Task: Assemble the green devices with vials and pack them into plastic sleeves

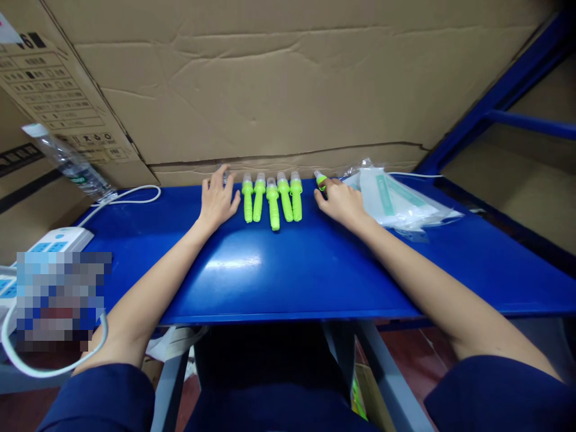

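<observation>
Several neon-green tubes with clear caps (273, 207) lie side by side on the blue table (279, 270), the middle one a little nearer to me. My left hand (218, 198) is just left of this row, palm down, with its fingers apart. A small clear piece (226, 176) shows by its fingertips; whether they touch it I cannot tell. Right of the row, my right hand (341, 201) has its fingers closed around another neon-green tube (320, 179). That tube's clear cap points up and left, and its lower part is hidden by the hand.
Clear plastic bags with white and green sheets (389, 195) lie beyond my right wrist. At left are a white power strip (67, 240) with a cable and a clear plastic bottle (74, 165). A cardboard wall (288, 90) stands along the back, and a blue frame (495, 96) at right.
</observation>
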Tool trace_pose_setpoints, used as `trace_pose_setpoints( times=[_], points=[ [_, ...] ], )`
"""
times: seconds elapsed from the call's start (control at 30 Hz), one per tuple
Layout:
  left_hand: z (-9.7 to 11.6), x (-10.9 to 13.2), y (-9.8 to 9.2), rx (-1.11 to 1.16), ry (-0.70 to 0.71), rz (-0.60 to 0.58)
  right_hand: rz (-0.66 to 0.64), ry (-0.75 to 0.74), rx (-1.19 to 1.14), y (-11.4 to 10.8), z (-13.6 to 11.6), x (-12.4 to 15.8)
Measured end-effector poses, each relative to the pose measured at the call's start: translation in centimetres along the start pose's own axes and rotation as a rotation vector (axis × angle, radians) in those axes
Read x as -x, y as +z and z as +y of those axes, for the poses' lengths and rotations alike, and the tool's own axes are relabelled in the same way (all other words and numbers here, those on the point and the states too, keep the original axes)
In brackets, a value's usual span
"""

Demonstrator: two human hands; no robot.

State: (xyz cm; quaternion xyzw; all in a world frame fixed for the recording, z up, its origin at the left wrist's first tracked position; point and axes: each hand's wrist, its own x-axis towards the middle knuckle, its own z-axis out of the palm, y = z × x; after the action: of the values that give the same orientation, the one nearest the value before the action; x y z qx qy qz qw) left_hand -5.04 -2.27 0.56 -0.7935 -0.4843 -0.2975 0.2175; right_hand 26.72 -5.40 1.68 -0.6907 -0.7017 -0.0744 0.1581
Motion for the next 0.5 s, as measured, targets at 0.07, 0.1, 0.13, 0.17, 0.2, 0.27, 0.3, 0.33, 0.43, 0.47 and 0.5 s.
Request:
trace_pose_setpoints(
  times=[0.07,0.1,0.13,0.17,0.2,0.27,0.3,0.33,0.43,0.47,0.5],
  points=[
    [-0.4,0.0,0.1,-0.010,-0.107,0.027,0.018,-0.005,0.006,0.2,0.5,-0.2],
    [-0.6,0.1,0.1,-0.019,-0.162,0.012,0.017,-0.003,0.011,0.2,0.7,-0.2],
    [-0.9,0.2,0.1,-0.033,-0.217,-0.021,0.012,0.002,0.016,0.3,0.8,-0.3],
    [-1.1,0.2,0.0,-0.048,-0.268,-0.065,0.003,0.009,0.020,0.3,1.0,-0.4],
    [-1.4,0.3,0.0,-0.061,-0.310,-0.109,-0.006,0.016,0.023,0.3,1.1,-0.4],
    [-1.9,0.5,0.0,-0.072,-0.362,-0.177,-0.019,0.026,0.028,0.4,1.3,-0.4],
    [-2.1,0.5,0.0,-0.072,-0.377,-0.201,-0.023,0.029,0.030,0.4,1.4,-0.5],
    [-2.2,0.5,0.1,-0.069,-0.385,-0.223,-0.027,0.033,0.031,0.5,1.4,-0.5],
    [-2.4,0.2,0.5,-0.057,-0.399,-0.297,-0.040,0.043,0.035,0.7,1.6,-0.5],
    [-2.4,-0.1,0.6,-0.054,-0.400,-0.326,-0.044,0.044,0.036,0.8,1.6,-0.5],
    [-2.4,-0.3,0.7,-0.053,-0.398,-0.353,-0.047,0.042,0.036,0.9,1.6,-0.6]
  ],
)
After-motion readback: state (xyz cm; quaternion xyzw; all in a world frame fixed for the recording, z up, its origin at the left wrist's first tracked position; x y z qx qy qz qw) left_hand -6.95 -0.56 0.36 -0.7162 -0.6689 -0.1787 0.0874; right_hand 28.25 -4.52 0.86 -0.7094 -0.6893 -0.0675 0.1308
